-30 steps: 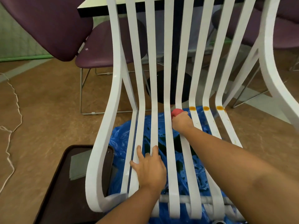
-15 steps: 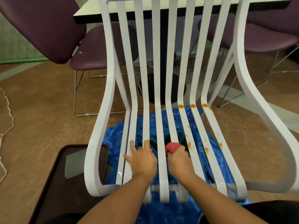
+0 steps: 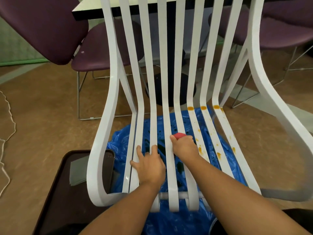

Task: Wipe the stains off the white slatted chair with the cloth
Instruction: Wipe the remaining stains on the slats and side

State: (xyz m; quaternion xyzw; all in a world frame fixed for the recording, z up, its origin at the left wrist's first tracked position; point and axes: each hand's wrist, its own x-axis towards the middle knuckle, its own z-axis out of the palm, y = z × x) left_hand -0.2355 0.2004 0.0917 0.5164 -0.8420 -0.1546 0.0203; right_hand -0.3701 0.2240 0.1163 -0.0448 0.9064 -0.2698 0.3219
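Observation:
The white slatted chair (image 3: 108, 116) fills the view, its seat slats running toward me. Orange stains (image 3: 203, 108) mark the three right slats at the seat's bend, with more spots (image 3: 218, 155) lower down. My right hand (image 3: 184, 147) grips a red cloth (image 3: 179, 135) against a middle slat, just left of the stained ones. Only the cloth's top shows above my fingers. My left hand (image 3: 149, 164) rests flat on the left slats with its fingers spread.
A blue plastic sheet (image 3: 169, 223) lies under the chair. A dark brown tray (image 3: 67, 192) holding a grey cloth sits at the lower left. Purple chairs (image 3: 50, 28) and a table (image 3: 88, 7) with a black base stand behind. A white cord (image 3: 6, 133) trails along the left floor.
My right hand drew the red cloth down the middle slat from the bend toward the front, then slid it partway back up. My left hand stayed on the left slats.

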